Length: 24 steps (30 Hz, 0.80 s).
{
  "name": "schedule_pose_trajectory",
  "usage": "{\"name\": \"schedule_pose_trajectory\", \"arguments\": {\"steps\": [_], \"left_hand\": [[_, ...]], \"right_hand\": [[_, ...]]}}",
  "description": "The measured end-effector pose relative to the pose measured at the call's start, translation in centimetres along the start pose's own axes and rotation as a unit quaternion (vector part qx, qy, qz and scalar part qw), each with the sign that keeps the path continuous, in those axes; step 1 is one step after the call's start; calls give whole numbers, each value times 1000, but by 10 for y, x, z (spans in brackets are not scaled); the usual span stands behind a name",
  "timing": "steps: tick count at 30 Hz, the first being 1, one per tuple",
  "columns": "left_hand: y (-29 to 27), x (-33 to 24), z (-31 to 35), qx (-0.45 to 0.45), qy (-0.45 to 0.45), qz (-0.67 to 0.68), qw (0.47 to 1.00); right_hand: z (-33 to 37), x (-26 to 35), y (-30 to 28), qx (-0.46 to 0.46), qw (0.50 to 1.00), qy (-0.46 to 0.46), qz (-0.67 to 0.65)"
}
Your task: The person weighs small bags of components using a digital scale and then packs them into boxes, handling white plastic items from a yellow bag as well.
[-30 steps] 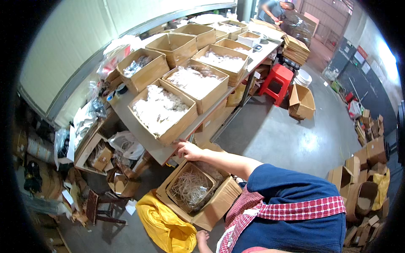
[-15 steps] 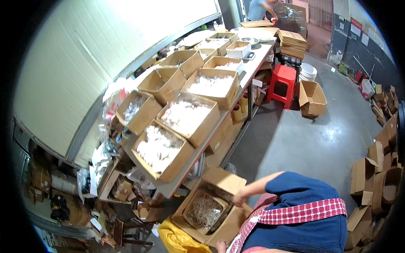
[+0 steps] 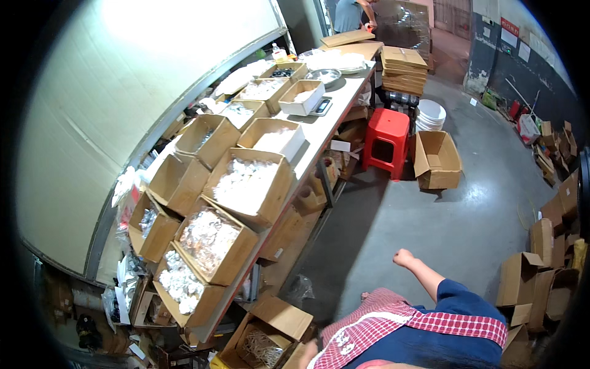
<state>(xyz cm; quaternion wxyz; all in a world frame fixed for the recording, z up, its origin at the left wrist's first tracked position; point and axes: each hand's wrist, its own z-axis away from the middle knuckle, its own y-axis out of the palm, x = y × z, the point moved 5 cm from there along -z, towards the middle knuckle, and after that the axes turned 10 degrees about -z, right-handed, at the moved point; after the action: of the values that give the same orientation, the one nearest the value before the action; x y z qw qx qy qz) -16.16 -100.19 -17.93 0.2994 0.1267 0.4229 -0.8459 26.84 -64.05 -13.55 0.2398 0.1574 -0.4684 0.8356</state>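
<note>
My right hand [image 3: 403, 257] is held out over the grey floor, away from the table. Its fingers are curled in, and nothing shows in them. My left hand [image 3: 309, 352] is low at the edge of the view, beside my checked apron [image 3: 362, 326] and close to an open carton [image 3: 284, 316]; its fingers are not clear. Brown shredded filler [image 3: 263, 348] lies inside that carton. Nearest on the table is a cardboard box of white pieces [image 3: 180, 280], with a box of clear-wrapped pieces [image 3: 210, 237] behind it.
More boxes of small parts line the long table [image 3: 335, 109], with a small scale [image 3: 321, 107] among them. A red stool [image 3: 387, 138], white buckets [image 3: 430, 114] and an open carton [image 3: 437, 161] stand beyond. Cartons [image 3: 519, 277] are piled at right. Another person [image 3: 350, 15] works far off.
My right hand has left the filler carton and moved up and right, out over the floor. The view has shifted, so the table and the carton sit lower and further left.
</note>
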Motion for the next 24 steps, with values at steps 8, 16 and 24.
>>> {"name": "schedule_pose_trajectory", "arguments": {"steps": [8, 16, 24], "left_hand": [[-127, -75, -113, -97, -187, 113, 971], [-199, -178, -259, 131, -52, 342, 929], [-387, -372, -404, -70, 161, 210, 962]], "right_hand": [[-38, -3, -1, 102, 899, 103, -413], [-104, 60, -62, 280, 877, 107, -376], [-275, 122, -249, 25, 896, 24, -444]]}}
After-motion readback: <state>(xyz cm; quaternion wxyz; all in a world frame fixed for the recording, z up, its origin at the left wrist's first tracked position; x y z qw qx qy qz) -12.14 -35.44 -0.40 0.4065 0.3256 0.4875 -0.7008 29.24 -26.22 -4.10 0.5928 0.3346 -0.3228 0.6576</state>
